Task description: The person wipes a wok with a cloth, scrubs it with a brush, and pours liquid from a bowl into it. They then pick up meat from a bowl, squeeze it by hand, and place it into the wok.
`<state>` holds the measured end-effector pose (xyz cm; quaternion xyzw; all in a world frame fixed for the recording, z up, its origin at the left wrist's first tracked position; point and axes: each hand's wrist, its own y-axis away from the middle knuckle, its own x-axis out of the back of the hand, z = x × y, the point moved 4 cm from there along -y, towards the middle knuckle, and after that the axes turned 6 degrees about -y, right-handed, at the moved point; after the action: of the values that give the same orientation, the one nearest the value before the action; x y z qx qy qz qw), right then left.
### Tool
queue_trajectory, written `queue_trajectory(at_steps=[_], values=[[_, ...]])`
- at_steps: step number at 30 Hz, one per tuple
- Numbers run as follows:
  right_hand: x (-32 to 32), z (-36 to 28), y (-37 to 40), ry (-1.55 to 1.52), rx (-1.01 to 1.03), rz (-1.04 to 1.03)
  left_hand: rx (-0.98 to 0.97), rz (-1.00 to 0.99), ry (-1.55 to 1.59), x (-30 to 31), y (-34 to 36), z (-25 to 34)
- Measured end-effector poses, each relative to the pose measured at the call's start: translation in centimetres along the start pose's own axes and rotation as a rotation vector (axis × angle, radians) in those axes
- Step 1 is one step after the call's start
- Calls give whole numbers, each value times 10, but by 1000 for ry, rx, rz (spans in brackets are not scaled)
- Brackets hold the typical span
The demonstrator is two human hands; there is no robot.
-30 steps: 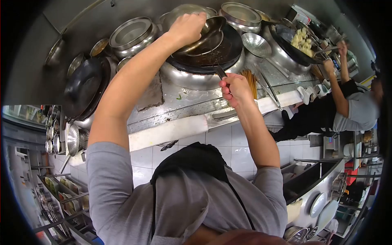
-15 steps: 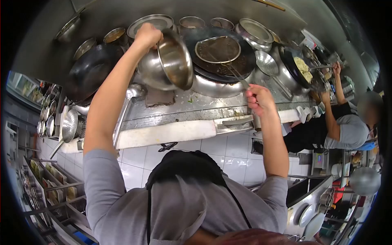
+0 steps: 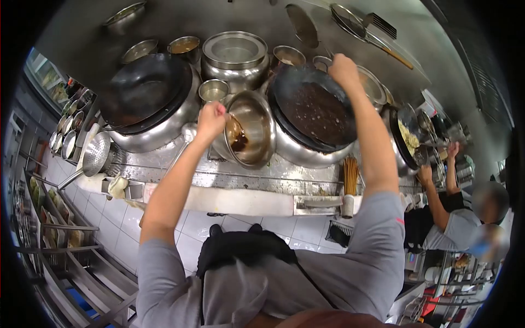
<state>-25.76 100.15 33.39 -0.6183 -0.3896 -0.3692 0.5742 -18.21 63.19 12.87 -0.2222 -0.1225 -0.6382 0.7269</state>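
Note:
My left hand [image 3: 212, 121] is closed at the left edge of a steel bowl [image 3: 261, 123], which is tilted, its inside facing me. Dark brown liquid [image 3: 239, 141] lies inside it. Right of the bowl, a black wok [image 3: 314, 112] holds dark, bubbling liquid on a round steel burner stand [image 3: 306, 157]. My right hand [image 3: 344, 70], above the wok's far right rim, is closed around the handle of a flat round mesh skimmer [image 3: 302, 25]. The skimmer is raised behind the wok, against the back wall.
Another black wok [image 3: 147, 90] sits on the left burner. Lidded and open steel pots [image 3: 235, 49] line the back. A perforated ladle [image 3: 96, 153] lies at left, and a bundle of thin sticks [image 3: 350, 175] stands in front. At right a co-worker's hands [image 3: 426, 174] tend another wok.
The skimmer has gone from over the wok up to the back wall. The bowl has come lower and turned, so the brown liquid inside shows. My view has shifted too.

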Motion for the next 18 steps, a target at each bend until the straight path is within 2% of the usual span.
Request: queue_trajectory(at_steps=[2, 5, 6, 8, 11, 14, 17, 18], values=[[-36, -26, -24, 113, 48, -94, 9, 135, 89, -9, 8, -34], [-104, -41, -39, 235, 258, -300, 130, 210, 336, -3, 24, -42], [-120, -38, -43, 245, 256, -257, 181, 216, 384, 3, 33, -42], [-102, -45, -30, 219, 260, -273, 274, 223, 476, 13, 41, -37], [-76, -28, -20, 168, 212, -134, 282, 264, 557, 11, 36, -66], [-31, -24, 27, 140, 237, -20, 320, 272, 607, 9, 29, -83], [2, -26, 88, 29, 141, 41, 385, 283, 668, -2, 19, -99], [10, -29, 110, -90, 119, 93, 414, 299, 686, -4, 14, -102]])
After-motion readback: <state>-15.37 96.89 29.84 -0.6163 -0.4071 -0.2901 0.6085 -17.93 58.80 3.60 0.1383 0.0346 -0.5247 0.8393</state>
